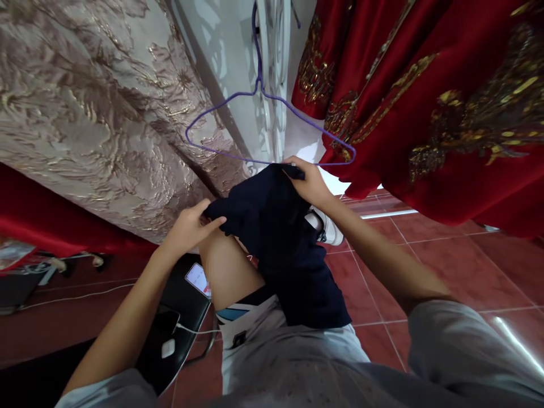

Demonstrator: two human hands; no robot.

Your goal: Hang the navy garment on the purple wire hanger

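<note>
Patterned fabric [97,102], upper left. Left hand [191,224], left of centre — thumb and fingers pinched on the dark cloth [284,243], which hangs mid-frame over the lap. Phone [196,277] on the black seat [187,309], lower left. Purple hanger [259,79], top centre. Right hand [312,181] — fingers closed on the cloth's top edge. Red fabric [382,124], upper right.

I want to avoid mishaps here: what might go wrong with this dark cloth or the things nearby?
The dark cloth is pinched near one end, so it might slip toward the tiled floor. The purple hanger hangs close to the right hand and could snag the cloth. The lit phone on the black seat, near the left arm, could get knocked.
</note>
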